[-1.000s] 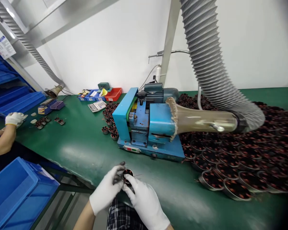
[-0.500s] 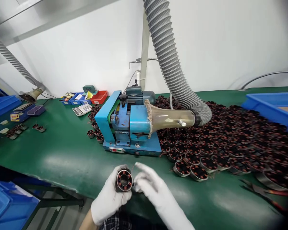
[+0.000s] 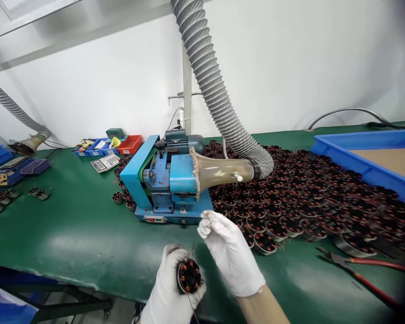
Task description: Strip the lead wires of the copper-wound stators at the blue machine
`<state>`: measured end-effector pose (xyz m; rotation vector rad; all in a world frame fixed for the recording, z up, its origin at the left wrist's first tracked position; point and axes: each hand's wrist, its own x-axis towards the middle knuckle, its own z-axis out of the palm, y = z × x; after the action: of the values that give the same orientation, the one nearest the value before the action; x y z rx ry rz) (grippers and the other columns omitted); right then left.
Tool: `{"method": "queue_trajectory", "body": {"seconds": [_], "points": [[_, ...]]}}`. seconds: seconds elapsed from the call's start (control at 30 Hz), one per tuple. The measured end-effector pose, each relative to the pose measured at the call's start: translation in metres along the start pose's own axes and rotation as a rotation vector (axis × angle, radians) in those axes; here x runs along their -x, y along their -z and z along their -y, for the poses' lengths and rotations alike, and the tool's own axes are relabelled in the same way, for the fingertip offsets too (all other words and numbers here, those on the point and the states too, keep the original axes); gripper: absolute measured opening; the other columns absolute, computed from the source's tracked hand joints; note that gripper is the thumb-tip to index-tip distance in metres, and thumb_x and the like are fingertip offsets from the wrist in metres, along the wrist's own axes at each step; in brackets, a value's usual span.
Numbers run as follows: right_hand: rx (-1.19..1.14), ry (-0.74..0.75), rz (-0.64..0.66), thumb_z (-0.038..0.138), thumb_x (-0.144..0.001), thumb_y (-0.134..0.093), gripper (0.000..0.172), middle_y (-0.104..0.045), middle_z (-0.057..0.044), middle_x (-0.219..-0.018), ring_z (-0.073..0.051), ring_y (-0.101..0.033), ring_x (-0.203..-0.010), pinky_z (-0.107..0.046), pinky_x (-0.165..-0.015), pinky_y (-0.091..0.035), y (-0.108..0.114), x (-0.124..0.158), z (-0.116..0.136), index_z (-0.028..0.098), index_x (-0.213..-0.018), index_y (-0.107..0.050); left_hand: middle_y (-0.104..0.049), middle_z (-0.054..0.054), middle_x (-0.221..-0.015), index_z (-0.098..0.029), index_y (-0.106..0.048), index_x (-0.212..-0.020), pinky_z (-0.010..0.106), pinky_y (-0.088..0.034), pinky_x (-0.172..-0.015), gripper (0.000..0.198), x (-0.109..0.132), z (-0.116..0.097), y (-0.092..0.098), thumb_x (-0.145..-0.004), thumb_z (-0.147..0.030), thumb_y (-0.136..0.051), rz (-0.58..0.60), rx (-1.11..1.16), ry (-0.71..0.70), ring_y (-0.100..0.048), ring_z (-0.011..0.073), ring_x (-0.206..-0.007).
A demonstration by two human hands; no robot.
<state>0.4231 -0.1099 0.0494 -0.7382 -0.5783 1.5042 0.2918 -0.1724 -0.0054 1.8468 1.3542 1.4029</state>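
Note:
My left hand (image 3: pixel 170 288), in a white glove, is wrapped around a motor stator (image 3: pixel 189 275) with a silvery rim, black slots and copper-coloured windings. Its round face tilts up toward me, and thin wire leads hang from its lower side. One fine lead also sticks up from the top. Up and to the right of it, my gloved right hand (image 3: pixel 227 252) has thumb and fingertips pinched together, apart from the stator. Whatever those fingertips hold, if anything, is too small to make out. The blue belt-driven machine (image 3: pixel 185 175) stands just beyond both hands.
Many similar stators (image 3: pixel 265 243) crowd the bench on the right. Red-handled pliers (image 3: pixel 344 261) lie at the front right. A blue tray (image 3: pixel 354 139) sits behind them. A grey hose (image 3: pixel 216 85) joins the machine; a calculator (image 3: pixel 105 163) and a red bin (image 3: pixel 130 144) stand left.
The view has shifted to the right. My right hand has moved up and away from the stator, its fingers now pinched. The stator has turned in my left hand, showing a dark, filled face.

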Motion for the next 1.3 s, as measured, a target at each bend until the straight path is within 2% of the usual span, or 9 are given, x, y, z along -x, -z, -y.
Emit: {"method": "queue_trajectory", "body": {"seconds": [0.1, 0.17, 0.27, 0.4, 0.57, 0.8, 1.03, 1.17, 1.3], "points": [[0.285, 0.097, -0.053, 0.035, -0.072, -0.071, 0.018, -0.065, -0.002, -0.065, -0.015, -0.058, -0.060, -0.028, -0.060, -0.050, 0.007, 0.005, -0.010, 0.018, -0.077, -0.072, -0.054, 0.005, -0.106, -0.024, -0.052, -0.108, 0.032, -0.049, -0.087, 0.047, -0.013, 0.001, -0.001, -0.066, -0.011, -0.067, -0.022, 0.022, 0.145, -0.059, 0.0205, -0.100], [0.546, 0.172, -0.022, 0.036, -0.072, -0.069, 0.020, -0.071, -0.007, -0.082, -0.022, -0.064, -0.077, -0.035, -0.075, -0.052, 0.007, 0.010, -0.022, 0.019, -0.082, -0.072, -0.057, 0.006, -0.107, -0.023, -0.051, -0.108, 0.033, -0.049, -0.087, 0.044, -0.026, 0.003, -0.004, -0.068, -0.013, -0.066, -0.025, 0.082, 0.257, -0.061, 0.0202, -0.098], [0.817, 0.235, 0.005, 0.037, -0.074, -0.066, 0.031, -0.069, -0.011, -0.107, -0.028, -0.062, -0.099, -0.043, -0.092, -0.046, 0.003, 0.007, -0.036, 0.020, -0.099, -0.069, -0.061, 0.007, -0.109, -0.022, -0.051, -0.108, 0.034, -0.048, -0.089, 0.040, -0.049, 0.008, -0.014, -0.071, -0.014, -0.063, -0.065, 0.129, 0.399, -0.061, 0.0205, -0.099], [0.894, 0.180, -0.016, 0.040, -0.082, -0.055, 0.034, -0.069, -0.010, -0.109, -0.026, -0.063, -0.100, -0.043, -0.092, -0.047, -0.001, -0.020, -0.037, 0.020, -0.108, -0.065, -0.064, 0.009, -0.109, -0.021, -0.052, -0.109, 0.035, -0.048, -0.088, 0.041, -0.078, 0.017, -0.030, -0.070, -0.015, -0.064, -0.049, 0.207, 0.541, -0.062, 0.0217, -0.098], [0.917, 0.259, -0.022, 0.038, -0.084, -0.054, 0.029, -0.069, -0.010, -0.105, -0.026, -0.063, -0.096, -0.042, -0.089, -0.048, 0.002, -0.048, -0.031, 0.019, -0.102, -0.066, -0.064, 0.008, -0.106, -0.019, -0.049, -0.107, 0.032, -0.047, -0.088, 0.036, -0.099, 0.027, -0.046, -0.073, -0.015, -0.059, -0.063, 0.401, 0.486, -0.063, 0.0186, -0.094], [0.880, 0.294, -0.034, 0.037, -0.083, -0.057, 0.025, -0.070, -0.010, -0.100, -0.025, -0.064, -0.093, -0.041, -0.087, -0.049, 0.005, -0.052, -0.030, 0.019, -0.097, -0.068, -0.061, 0.008, -0.106, -0.018, -0.051, -0.104, 0.033, -0.046, -0.089, 0.033, -0.102, 0.030, -0.050, -0.073, -0.010, -0.058, -0.097, 0.389, 0.471, -0.060, 0.0188, -0.098], [0.855, 0.275, -0.031, 0.037, -0.081, -0.057, 0.028, -0.071, -0.011, -0.100, -0.027, -0.065, -0.094, -0.043, -0.089, -0.049, 0.005, -0.047, -0.030, 0.018, -0.097, -0.069, -0.060, 0.009, -0.106, -0.017, -0.052, -0.103, 0.033, -0.046, -0.090, 0.033, -0.102, 0.017, -0.044, -0.072, -0.008, -0.057, -0.091, 0.392, 0.474, -0.059, 0.0188, -0.098], [0.814, 0.253, -0.038, 0.036, -0.078, -0.062, 0.025, -0.071, -0.011, -0.103, -0.027, -0.066, -0.095, -0.041, -0.088, -0.051, 0.012, -0.017, -0.040, 0.020, -0.095, -0.072, -0.062, 0.007, -0.103, -0.019, -0.053, -0.105, 0.032, -0.048, -0.087, 0.036, -0.074, 0.007, -0.026, -0.071, -0.009, -0.058, 0.012, 0.323, 0.524, -0.062, 0.0187, -0.094], [0.652, 0.208, 0.040, 0.038, -0.075, -0.067, 0.028, -0.070, -0.011, -0.111, -0.028, -0.063, -0.104, -0.040, -0.093, -0.051, 0.020, 0.011, -0.036, 0.023, -0.098, -0.074, -0.057, 0.008, -0.121, -0.021, -0.053, -0.117, 0.036, -0.043, -0.099, 0.057, -0.052, -0.005, 0.005, -0.063, -0.009, -0.068, 0.171, 0.286, 0.379, -0.054, 0.0240, -0.113]]}}
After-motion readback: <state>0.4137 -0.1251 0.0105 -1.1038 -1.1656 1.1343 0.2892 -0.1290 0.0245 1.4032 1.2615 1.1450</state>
